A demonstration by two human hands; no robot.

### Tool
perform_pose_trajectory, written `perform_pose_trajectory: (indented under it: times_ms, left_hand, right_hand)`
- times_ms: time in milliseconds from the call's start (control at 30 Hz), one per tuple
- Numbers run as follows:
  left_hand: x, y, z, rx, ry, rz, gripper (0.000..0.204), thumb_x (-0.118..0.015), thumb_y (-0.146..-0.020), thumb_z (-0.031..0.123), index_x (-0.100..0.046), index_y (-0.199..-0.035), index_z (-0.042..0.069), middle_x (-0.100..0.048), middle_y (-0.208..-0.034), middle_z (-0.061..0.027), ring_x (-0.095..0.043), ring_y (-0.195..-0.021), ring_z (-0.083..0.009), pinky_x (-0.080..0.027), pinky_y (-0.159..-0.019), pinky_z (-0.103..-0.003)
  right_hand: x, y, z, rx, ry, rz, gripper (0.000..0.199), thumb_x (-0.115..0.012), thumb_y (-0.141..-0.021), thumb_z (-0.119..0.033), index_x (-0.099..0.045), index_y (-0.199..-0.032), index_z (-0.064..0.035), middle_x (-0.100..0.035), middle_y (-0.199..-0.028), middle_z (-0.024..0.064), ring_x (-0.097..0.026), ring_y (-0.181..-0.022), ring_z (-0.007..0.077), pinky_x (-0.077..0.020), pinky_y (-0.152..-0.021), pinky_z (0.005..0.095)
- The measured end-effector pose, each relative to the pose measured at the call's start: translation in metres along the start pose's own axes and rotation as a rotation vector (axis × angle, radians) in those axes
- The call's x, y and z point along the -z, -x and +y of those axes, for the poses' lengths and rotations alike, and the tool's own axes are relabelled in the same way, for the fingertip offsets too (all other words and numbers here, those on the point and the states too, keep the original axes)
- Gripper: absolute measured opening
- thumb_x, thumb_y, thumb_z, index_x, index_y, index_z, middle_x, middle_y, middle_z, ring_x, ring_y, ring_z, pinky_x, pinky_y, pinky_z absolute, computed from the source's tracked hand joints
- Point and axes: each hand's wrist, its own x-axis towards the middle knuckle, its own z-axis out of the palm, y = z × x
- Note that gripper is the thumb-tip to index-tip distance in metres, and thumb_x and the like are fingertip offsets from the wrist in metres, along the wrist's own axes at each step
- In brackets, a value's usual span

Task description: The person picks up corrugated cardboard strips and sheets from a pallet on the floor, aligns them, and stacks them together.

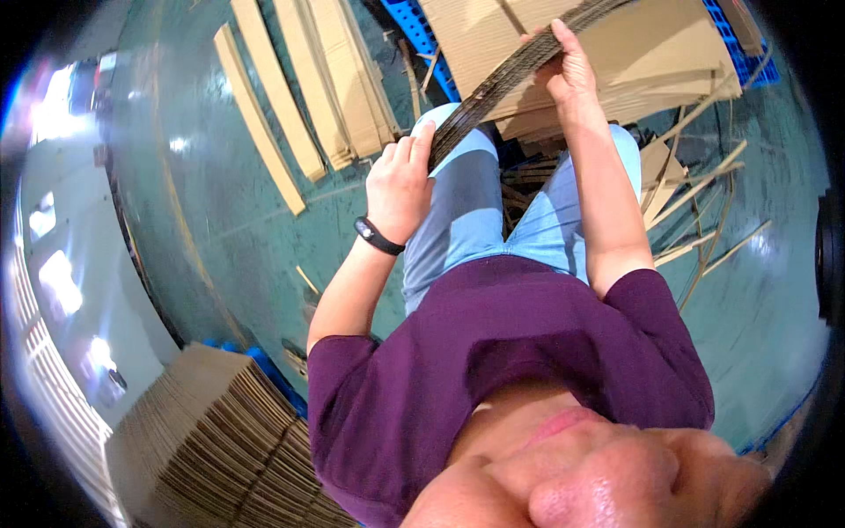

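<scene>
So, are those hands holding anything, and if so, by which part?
Yes, a long layered strip bundle, apparently corrugated cardboard: the left hand grips its near end, and the right hand holds it farther along.

Strip bundle [506, 85]: dark brown, fine lengthwise stripes.
Shirt [519, 304]: plain purple; trousers [453, 207]: light blue; wristband [381, 239]: black; far-left strips [280, 88]: pale tan; floor [748, 352]: green; near-left cardboard stack [238, 422]: brown, striped.

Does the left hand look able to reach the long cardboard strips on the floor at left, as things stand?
Probably, but only once freed: the left hand is occupied with the corrugated strip bundle. Nothing visible blocks its way to the near ends of the long cardboard strips.
</scene>
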Motion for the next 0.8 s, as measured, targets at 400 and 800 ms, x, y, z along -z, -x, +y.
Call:
perform_pose_trajectory:
  times_ms: [400,800]
  left_hand:
    - [0.009,0.138,-0.086,0.066,-0.249,0.605,0.038,-0.06,-0.067,0.004,-0.06,-0.105,0.003,-0.063,-0.101,-0.0129,-0.061,-0.092,-0.0302,-0.047,-0.078,-0.042]
    - [-0.003,0.246,-0.156,0.523,0.665,0.146,0.038,-0.073,-0.063,0.007,-0.061,-0.099,0.001,-0.063,-0.086,-0.0108,-0.063,-0.079,-0.0214,-0.049,-0.071,-0.031]
  right_hand:
    - [-0.021,0.002,-0.002,-0.009,-0.215,-0.695,0.096,-0.082,-0.06,-0.04,-0.034,-0.128,0.0078,-0.051,-0.115,0.0305,-0.051,-0.109,0.0455,-0.0391,-0.1,0.0558]
    - [-0.125,-0.005,0.052,0.172,-0.096,-0.473,0.075,-0.079,-0.066,-0.025,-0.042,-0.128,-0.0038,-0.051,-0.123,0.017,-0.045,-0.117,0.0371,-0.0411,-0.098,0.0523]
